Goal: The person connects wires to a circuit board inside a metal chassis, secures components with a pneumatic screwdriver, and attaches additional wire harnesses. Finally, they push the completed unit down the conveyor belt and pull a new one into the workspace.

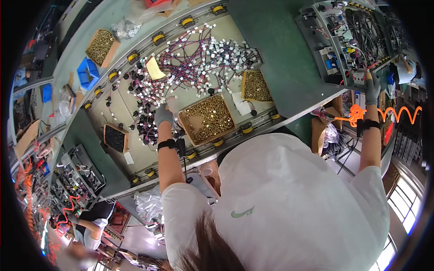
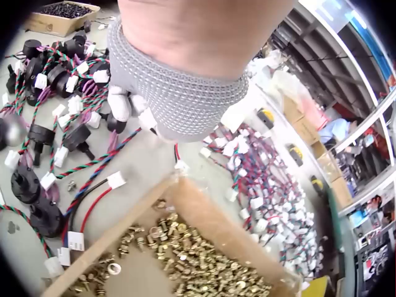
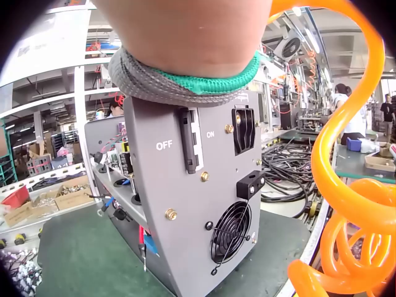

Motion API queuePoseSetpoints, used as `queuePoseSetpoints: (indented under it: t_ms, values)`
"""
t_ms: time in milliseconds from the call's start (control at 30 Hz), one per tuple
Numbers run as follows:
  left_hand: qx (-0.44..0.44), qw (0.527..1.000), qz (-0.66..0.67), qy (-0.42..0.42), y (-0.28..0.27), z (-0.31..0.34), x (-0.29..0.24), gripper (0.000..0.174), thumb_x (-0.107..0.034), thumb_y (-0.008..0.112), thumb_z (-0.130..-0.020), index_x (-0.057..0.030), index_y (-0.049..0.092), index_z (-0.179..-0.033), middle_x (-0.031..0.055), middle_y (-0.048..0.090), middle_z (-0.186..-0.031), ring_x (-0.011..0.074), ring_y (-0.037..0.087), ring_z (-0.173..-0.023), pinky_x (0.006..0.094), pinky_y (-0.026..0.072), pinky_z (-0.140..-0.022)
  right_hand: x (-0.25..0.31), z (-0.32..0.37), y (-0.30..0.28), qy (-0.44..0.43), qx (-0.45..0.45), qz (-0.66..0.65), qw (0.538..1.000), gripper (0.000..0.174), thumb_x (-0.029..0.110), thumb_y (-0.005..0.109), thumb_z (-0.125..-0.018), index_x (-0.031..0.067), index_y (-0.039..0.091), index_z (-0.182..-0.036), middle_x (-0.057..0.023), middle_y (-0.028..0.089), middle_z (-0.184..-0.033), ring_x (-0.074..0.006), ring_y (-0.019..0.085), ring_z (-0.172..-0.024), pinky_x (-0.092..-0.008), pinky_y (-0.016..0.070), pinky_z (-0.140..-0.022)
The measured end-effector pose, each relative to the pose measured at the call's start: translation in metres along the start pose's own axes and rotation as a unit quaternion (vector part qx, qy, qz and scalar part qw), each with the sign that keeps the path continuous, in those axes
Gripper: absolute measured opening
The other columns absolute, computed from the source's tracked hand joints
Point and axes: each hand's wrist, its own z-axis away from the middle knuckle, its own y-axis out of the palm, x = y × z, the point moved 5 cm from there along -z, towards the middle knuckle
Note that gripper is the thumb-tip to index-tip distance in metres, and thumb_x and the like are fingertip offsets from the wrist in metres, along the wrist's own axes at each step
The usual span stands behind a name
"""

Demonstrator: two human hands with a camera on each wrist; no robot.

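Observation:
My left hand (image 1: pixel 163 115), in a grey glove, reaches down among the cables beside a cardboard box of brass screws (image 1: pixel 208 118). In the left wrist view its pale fingertips (image 2: pixel 119 104) point down close to white connectors and a small black part; I cannot tell whether they pinch one. Round black parts with twisted wires (image 2: pixel 42 137) lie beside that hand. My right hand (image 1: pixel 373 88), also gloved, is far to the right at a grey metal machine housing. In the right wrist view the glove (image 3: pixel 179 86) overlaps the top of the housing's panel (image 3: pixel 179 154), its fingers hidden.
A heap of wires with white connectors (image 1: pixel 217 56) spreads over the bench. A second screw box (image 1: pixel 257 86), a box of black screws (image 1: pixel 115 138) and a yellow paper (image 1: pixel 155 68) lie around it. A coiled orange hose (image 3: pixel 346 136) hangs beside the housing. Other people work nearby.

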Motion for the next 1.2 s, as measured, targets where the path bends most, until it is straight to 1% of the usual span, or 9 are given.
queuePoseSetpoints:
  t_ms: [100,233,433,467,567,700,900,1000,1200]
  values:
    - [-0.107,0.987,0.027,0.116,-0.008,0.001,-0.016,0.031,-0.016,0.050,-0.081,-0.0096,0.057,-0.111,0.0198,0.060,-0.106,0.0352,0.057,-0.100,0.0432,0.0454,-0.082,-0.010,-0.001,0.002,0.019,-0.001,-0.023,1.000,0.043,0.025,0.050,-0.085,-0.0047,0.055,-0.115,-0.0130,0.063,-0.099,-0.0181,0.059,-0.087,-0.0300,0.0456,-0.078]
    - [-0.122,0.931,0.344,0.004,0.047,-0.053,-0.013,0.031,-0.021,0.054,-0.080,-0.0027,0.060,-0.105,0.0176,0.062,-0.105,0.0335,0.060,-0.096,0.0408,0.0455,-0.082,-0.005,-0.001,0.002,-0.014,0.007,-0.033,0.999,0.042,0.025,0.051,-0.085,-0.0042,0.056,-0.115,-0.0120,0.062,-0.098,-0.0156,0.058,-0.084,-0.0279,0.0458,-0.074]
    - [-0.019,0.962,0.237,-0.131,0.025,-0.036,-0.085,0.049,-0.038,0.058,-0.078,0.0020,0.060,-0.105,0.0207,0.064,-0.096,0.0350,0.062,-0.089,0.0412,0.0465,-0.080,0.011,0.004,0.003,0.026,0.020,-0.037,0.999,0.043,0.026,0.053,-0.084,-0.0044,0.056,-0.114,-0.0097,0.062,-0.093,-0.0140,0.057,-0.081,-0.0267,0.0449,-0.072]
    - [-0.026,0.917,0.365,-0.160,0.077,-0.076,-0.066,0.049,-0.039,0.055,-0.082,0.0028,0.059,-0.107,0.0226,0.063,-0.101,0.0357,0.061,-0.092,0.0408,0.0460,-0.081,0.017,0.005,0.003,0.011,0.022,-0.032,0.999,0.044,0.027,0.052,-0.084,-0.0044,0.056,-0.114,-0.0101,0.062,-0.093,-0.0143,0.057,-0.081,-0.0270,0.0450,-0.071]
    - [-0.076,0.889,0.449,-0.051,0.066,-0.063,-0.093,0.045,-0.034,0.050,-0.087,0.0028,0.056,-0.112,0.0233,0.060,-0.108,0.0371,0.059,-0.097,0.0401,0.0456,-0.082,0.014,0.005,0.002,0.016,0.024,-0.007,1.000,0.044,0.027,0.052,-0.084,-0.0046,0.056,-0.114,-0.0103,0.062,-0.094,-0.0146,0.057,-0.081,-0.0270,0.0448,-0.072]
    - [-0.182,0.961,0.192,0.081,0.015,-0.022,-0.137,0.039,-0.023,0.047,-0.087,0.0015,0.049,-0.118,0.0221,0.059,-0.107,0.0395,0.055,-0.102,0.0435,0.0449,-0.082,0.018,0.006,0.002,-0.033,0.008,-0.002,0.999,0.045,0.029,0.052,-0.084,-0.0046,0.056,-0.114,-0.0101,0.062,-0.094,-0.0148,0.056,-0.080,-0.0269,0.0445,-0.072]
    - [-0.100,0.992,0.077,-0.012,-0.005,-0.048,-0.150,0.044,-0.024,0.059,-0.079,-0.0091,0.046,-0.118,0.0156,0.060,-0.110,0.0322,0.061,-0.097,0.0435,0.0492,-0.081,0.029,0.007,0.005,0.034,0.021,-0.016,0.999,0.047,0.033,0.054,-0.084,-0.0041,0.057,-0.112,-0.0095,0.061,-0.087,-0.0143,0.055,-0.074,-0.0284,0.0439,-0.067]
    - [0.073,0.993,-0.094,0.009,0.001,-0.048,-0.163,0.038,-0.027,0.060,-0.079,-0.0108,0.056,-0.113,0.0134,0.061,-0.112,0.0312,0.060,-0.102,0.0430,0.0478,-0.085,0.039,0.009,0.006,0.015,0.006,-0.018,1.000,0.046,0.034,0.055,-0.084,-0.0027,0.057,-0.112,-0.0091,0.061,-0.084,-0.0134,0.055,-0.071,-0.0281,0.0438,-0.065]
    - [-0.023,0.997,-0.010,0.069,-0.023,-0.017,-0.146,0.035,-0.031,0.062,-0.076,-0.0091,0.062,-0.103,0.0161,0.063,-0.105,0.0305,0.060,-0.101,0.0398,0.0486,-0.083,0.038,0.009,0.006,-0.008,-0.016,-0.035,0.999,0.045,0.034,0.056,-0.083,-0.0024,0.058,-0.109,-0.0087,0.062,-0.084,-0.0129,0.057,-0.073,-0.0286,0.0444,-0.065]
